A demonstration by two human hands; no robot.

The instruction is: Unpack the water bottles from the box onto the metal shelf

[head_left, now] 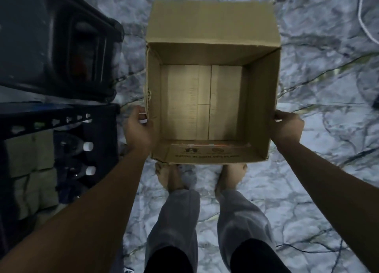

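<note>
An open brown cardboard box [260, 100] is in front of me over the marble floor, with nothing inside it; only its bare bottom flaps show. My left hand [137, 127] grips the box's left wall near the front corner. My right hand [288, 127] grips the right wall opposite. At the left, the dark metal shelf [51, 119] with a perforated rail holds clear water bottles with white caps [88, 146], lying with their caps toward me.
A dark plastic crate or bin [51, 36] stands at the upper left above the shelf. Cardboard packs [30, 153] sit on the shelf beside the bottles. My bare feet [170, 178] stand just behind the box. A white cable [367, 26] lies at the far right.
</note>
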